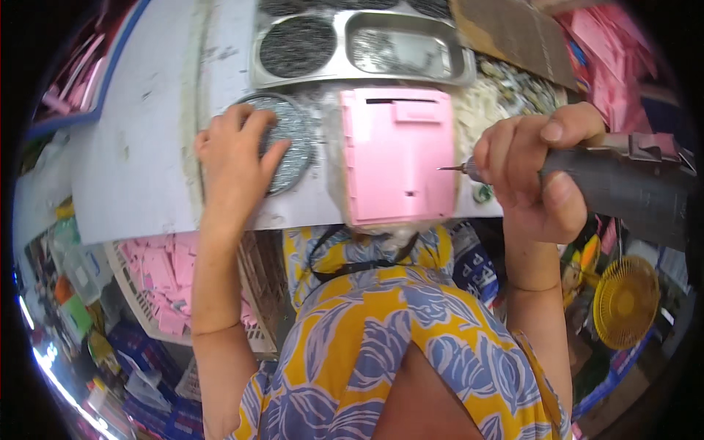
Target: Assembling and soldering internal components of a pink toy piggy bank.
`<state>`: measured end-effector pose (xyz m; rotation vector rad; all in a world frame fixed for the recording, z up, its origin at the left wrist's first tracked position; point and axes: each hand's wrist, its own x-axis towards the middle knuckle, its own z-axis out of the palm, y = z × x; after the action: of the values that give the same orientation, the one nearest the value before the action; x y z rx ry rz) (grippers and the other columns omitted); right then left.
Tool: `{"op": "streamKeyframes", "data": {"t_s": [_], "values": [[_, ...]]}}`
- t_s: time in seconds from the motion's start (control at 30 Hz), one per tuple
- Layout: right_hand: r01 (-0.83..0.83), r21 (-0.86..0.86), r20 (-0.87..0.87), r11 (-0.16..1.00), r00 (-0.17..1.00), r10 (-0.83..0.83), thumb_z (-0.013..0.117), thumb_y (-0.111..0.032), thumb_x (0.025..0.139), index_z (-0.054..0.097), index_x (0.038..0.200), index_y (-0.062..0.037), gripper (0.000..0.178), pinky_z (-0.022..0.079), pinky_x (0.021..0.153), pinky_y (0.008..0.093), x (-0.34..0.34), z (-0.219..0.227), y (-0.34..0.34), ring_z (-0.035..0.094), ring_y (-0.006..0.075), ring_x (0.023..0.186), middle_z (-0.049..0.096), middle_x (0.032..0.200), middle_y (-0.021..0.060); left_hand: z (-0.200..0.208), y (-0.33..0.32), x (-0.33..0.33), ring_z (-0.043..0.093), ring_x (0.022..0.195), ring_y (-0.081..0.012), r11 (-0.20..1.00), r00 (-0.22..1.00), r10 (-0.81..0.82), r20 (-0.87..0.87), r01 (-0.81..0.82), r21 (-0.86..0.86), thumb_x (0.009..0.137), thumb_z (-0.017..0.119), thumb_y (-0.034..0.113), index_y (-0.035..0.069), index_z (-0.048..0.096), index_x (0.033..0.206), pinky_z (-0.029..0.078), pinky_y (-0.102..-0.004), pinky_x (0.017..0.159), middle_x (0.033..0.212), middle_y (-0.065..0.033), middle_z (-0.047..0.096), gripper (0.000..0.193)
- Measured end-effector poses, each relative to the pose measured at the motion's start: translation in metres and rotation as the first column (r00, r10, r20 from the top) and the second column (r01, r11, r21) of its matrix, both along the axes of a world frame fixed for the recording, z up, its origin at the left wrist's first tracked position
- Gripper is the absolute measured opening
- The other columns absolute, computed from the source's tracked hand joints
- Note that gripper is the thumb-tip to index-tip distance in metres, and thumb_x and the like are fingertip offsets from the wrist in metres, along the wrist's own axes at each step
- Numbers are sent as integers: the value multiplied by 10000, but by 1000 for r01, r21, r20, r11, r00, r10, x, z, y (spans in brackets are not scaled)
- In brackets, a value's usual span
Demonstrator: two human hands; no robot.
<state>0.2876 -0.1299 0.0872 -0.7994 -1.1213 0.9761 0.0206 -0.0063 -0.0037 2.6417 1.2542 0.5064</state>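
Observation:
My right hand (539, 169) is closed around a dark electric screwdriver (609, 183), its thin bit pointing left over a pink plastic panel (400, 161). The bit's tip appears just above the panel's right part. The panel lies flat in front of me, with a slot along its far edge and a small hole near its close edge. To its left, a round dish (299, 150) holds many small silvery metal pieces, probably screws. My left hand (238, 147) rests over the dish's left side, thumb and fingers apart; nothing shows between them.
Beyond the panel sits a metal tray (400, 48) with a round and a rectangular compartment. A cardboard piece (517, 40) and pink parts (609, 59) lie at the far right. Below the table are a crate (180, 330) of pink pieces and a yellow fan (627, 302).

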Motion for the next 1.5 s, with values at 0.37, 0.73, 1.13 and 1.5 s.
{"op": "streamKeyframes", "data": {"t_s": [0.37, 0.73, 1.13, 1.5], "values": [[124, -178, -1, 976, 992, -126, 730, -266, 879, 466, 1012, -116, 332, 397, 493, 289, 2, -17, -69, 467, 112, 472, 457, 555, -42, -2, 13, -9, 565, 939, -236, 986, 986, -153, -58, 157, 58, 887, 677, 191, 118, 655, 909, 336, -420, 894, 927, -21, 618, 79], [-8, 45, 294, 999, 956, -5, 717, -146, 853, 502, 927, -103, 231, 518, 547, 349, 3, -39, -59, 538, 192, 457, 547, 555, 24, -2, 30, -11, 571, 754, -231, 987, 999, 33, -11, -31, 160, 892, 687, 215, 102, 647, 796, 361, -383, 815, 744, -33, 599, 153], [-57, 149, -59, 987, 996, 66, 731, -356, 918, 510, 1109, -171, 345, 382, 419, 243, 11, 11, -33, 466, 88, 419, 488, 554, -54, 34, -71, 90, 618, 760, -160, 824, 776, -473, 418, 557, -103, 745, 763, 87, 142, 713, 913, 334, -371, 827, 855, 22, 696, 184], [-52, -28, 15, 998, 998, 53, 738, -324, 915, 482, 1029, -131, 340, 352, 414, 254, 6, 4, -33, 457, 103, 425, 482, 539, -30, 36, -67, 104, 572, 780, -176, 770, 751, -583, 310, 632, -84, 756, 744, 182, 141, 608, 747, 362, -427, 865, 715, 1, 540, 142]]}}
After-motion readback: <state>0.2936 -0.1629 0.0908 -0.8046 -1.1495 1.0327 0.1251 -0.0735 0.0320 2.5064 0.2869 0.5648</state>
